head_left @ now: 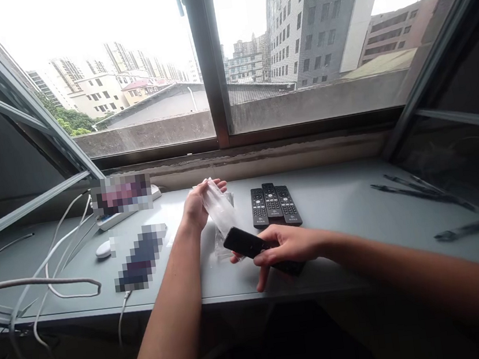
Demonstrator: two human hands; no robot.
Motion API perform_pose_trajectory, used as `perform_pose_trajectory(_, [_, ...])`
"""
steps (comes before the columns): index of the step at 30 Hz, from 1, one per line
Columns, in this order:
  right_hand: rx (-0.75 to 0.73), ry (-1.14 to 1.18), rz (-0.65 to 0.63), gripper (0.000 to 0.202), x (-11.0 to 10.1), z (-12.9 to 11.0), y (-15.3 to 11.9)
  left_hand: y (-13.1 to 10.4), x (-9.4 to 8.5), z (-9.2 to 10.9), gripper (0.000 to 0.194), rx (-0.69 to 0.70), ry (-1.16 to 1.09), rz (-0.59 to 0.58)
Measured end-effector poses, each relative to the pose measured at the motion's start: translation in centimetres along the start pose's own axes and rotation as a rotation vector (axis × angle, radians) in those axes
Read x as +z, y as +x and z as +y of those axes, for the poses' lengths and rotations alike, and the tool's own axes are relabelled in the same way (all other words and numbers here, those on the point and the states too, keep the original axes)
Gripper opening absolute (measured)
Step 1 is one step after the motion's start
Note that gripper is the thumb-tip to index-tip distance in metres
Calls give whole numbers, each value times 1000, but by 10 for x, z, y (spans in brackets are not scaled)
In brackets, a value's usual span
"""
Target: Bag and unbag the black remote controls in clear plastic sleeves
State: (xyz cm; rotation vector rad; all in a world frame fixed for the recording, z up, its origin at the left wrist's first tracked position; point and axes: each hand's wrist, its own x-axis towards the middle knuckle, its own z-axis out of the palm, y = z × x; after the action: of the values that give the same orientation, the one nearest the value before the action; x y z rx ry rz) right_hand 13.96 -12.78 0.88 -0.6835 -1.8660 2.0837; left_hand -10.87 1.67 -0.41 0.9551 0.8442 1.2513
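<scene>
My left hand (199, 205) is closed on a clear plastic bag (221, 208), which slants down toward the right hand. In my right hand (276, 248) is a black remote control (242, 242), tilted, its far end at the lower end of the bag. Whether that end is inside the bag or only against it, I cannot tell. Beneath the held bag lie more clear plastic bags (222, 250), partly hidden. Behind my right hand, three black remote controls (271, 202) lie side by side on the grey table (333, 197).
At the left are a white power strip (128, 212), white cables (65, 271), a round white object (104, 250) and a blurred-out dark object (141, 258) with a cable. Dark pens (466, 230) lie at the right. A window frame (211, 60) stands behind the table.
</scene>
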Motion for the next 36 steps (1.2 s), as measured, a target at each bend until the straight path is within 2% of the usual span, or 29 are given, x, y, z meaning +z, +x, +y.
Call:
perform_pose_trajectory(4, [-29,-9,-76,59,0,1,0,-1,-1,2,40,-40,-29,23])
perform_pose_trajectory(8, [-96,6,63,57,2,4,3,-1,-1,2,46,-73,-24,15])
perform_pose_trajectory(11, [-139,35,191,58,3,3,5,-1,1,-3,40,-65,34,-35])
perform_pose_trajectory(13, [-137,57,230,60,4,3,6,-1,2,-7,38,-39,80,-98])
perform_pose_trajectory(15, [-124,67,223,61,4,2,7,2,1,-9,38,-8,104,-97])
perform_pose_trajectory(18, [-117,59,197,58,5,3,7,8,-6,-6,42,43,147,89])
perform_pose_trajectory(20, [-126,67,206,56,4,4,7,10,-16,1,52,112,268,245])
perform_pose_trajectory(22, [-139,92,222,54,4,6,9,10,-27,8,55,237,522,371])
perform_pose_trajectory(24, [-138,110,225,53,3,7,11,7,-38,15,46,386,815,462])
perform_pose_trajectory(25, [-135,116,223,53,3,8,12,6,-42,17,40,404,924,507])
perform_pose_trajectory(27, [-133,124,222,54,2,10,13,3,-49,20,36,327,1096,557])
perform_pose_trajectory(30, [-140,124,221,55,2,11,14,1,-53,18,42,220,1244,585])
perform_pose_trajectory(33, [-139,119,223,53,2,11,14,0,-49,14,62,210,1282,613])
perform_pose_trajectory(36, [-145,141,217,56,0,13,15,-4,-40,12,87,41,1413,540])
